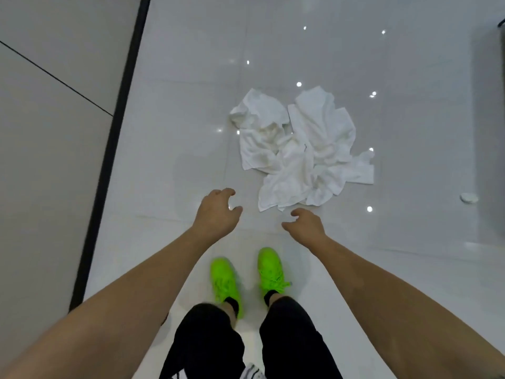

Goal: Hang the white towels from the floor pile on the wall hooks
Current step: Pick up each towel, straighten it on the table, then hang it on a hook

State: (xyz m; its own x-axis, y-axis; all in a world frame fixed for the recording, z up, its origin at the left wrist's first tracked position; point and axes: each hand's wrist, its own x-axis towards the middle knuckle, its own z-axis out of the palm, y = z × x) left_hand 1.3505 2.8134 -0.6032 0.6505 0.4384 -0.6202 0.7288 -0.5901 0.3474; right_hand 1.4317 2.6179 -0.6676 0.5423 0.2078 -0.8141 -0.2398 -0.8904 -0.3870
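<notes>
from the head view, the pile of white towels (302,150) lay crumpled on the glossy pale floor (177,146), ahead of the person and a little to their right. its nearest corner reached down toward the two outstretched hands. the left hand (216,214) hung above the floor to the left of that corner, near it but apart from it, with the fingers (228,192) loosely curled downward and spread, holding nothing. the right hand (306,224) hovered just below the pile's near edge, close to the cloth, though whether a fingertip touched it could not be told; its fingers were likewise loosely curled and held nothing. both bare forearms ran in from the bottom corners of the picture and converged toward the towels.

below the hands stood a pair of bright green shoes (270,272), side by side on the tiles, with black trousers (207,340) above them. a dark strip (109,160) ran diagonally along the left, dividing the floor from a grey wall panel (46,132). a small white object (468,198) lay on the floor well to the right of the pile. small bright light reflections dotted the tiles around the towels. no writing, brand or label could be read anywhere.
</notes>
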